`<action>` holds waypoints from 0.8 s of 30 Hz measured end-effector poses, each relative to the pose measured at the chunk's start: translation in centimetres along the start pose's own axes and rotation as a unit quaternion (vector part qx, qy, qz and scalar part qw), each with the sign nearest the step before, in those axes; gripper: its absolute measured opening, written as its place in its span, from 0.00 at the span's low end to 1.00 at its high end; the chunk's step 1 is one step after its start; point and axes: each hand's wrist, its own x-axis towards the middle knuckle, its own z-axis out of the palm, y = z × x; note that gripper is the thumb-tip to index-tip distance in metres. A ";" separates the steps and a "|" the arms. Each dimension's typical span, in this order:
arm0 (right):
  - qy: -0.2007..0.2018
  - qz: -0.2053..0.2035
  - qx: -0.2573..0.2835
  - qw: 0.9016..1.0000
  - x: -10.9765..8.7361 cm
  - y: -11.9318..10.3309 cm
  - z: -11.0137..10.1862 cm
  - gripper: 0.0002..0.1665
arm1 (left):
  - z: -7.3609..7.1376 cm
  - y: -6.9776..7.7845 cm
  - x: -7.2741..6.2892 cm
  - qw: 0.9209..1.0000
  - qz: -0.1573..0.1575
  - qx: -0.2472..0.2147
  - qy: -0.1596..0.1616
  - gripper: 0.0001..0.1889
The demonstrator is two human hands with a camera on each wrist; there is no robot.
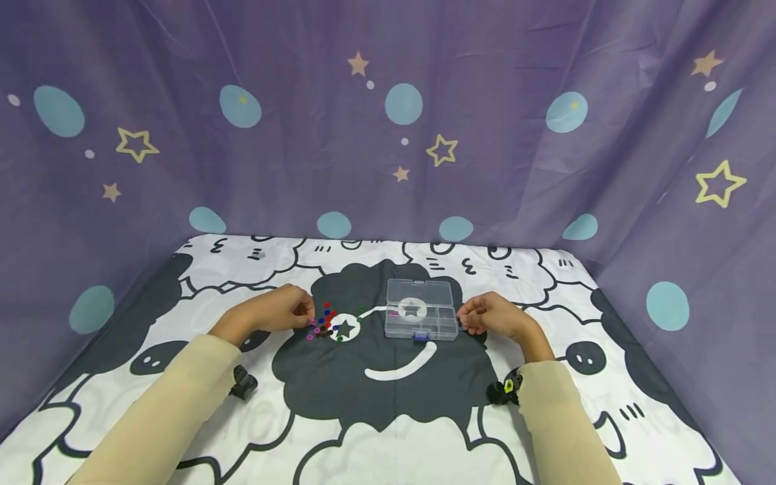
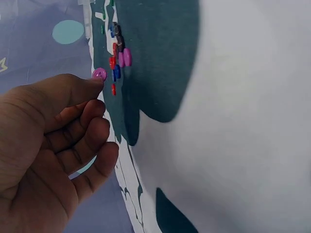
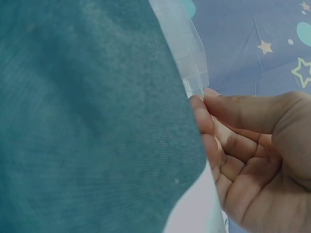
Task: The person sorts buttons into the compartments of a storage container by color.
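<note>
My left hand [image 1: 273,311] pinches a pink button [image 2: 99,74] between thumb and forefinger, its other fingers loosely curled. Just beside it, a loose group of small buttons in red [image 1: 328,305], blue, pink, green and dark brown lies on the cloth. A clear plastic compartment box [image 1: 378,333] stands right of them, its lid [image 1: 418,292] tipped back and a blue latch [image 1: 421,337] at the front. One pink piece [image 1: 394,313] shows in its left part. At the box's right end, my right hand [image 1: 498,316] grips the edge with thumb and fingertips.
Under everything lies a white and dark grey cartoon-printed cloth [image 1: 400,397]. A purple curtain [image 1: 339,182] with stars and blue ovals rises behind and at both sides. Dark devices [image 1: 244,382] are worn at both wrists.
</note>
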 end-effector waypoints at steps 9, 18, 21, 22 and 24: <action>0.005 0.002 -0.004 1.000 -0.1 0.0 0.2 0.10 | 0.0 0.7 0.9 0.999 0.024 -0.014 0.017 0.07; 0.005 0.003 -0.007 1.000 0.1 -0.1 0.1 0.10 | 0.6 1.3 2.0 0.999 0.042 -0.006 0.027 0.07; 0.006 0.002 -0.008 1.000 0.1 0.0 0.1 0.09 | 0.8 1.6 2.4 0.998 0.053 -0.012 0.033 0.06; 0.007 0.001 -0.008 1.000 0.1 0.0 0.1 0.10 | 0.9 1.7 2.6 0.998 0.055 -0.014 0.034 0.06; 0.007 0.001 -0.008 1.000 0.1 0.0 0.1 0.10 | 1.0 1.9 2.9 0.997 0.062 -0.016 0.036 0.06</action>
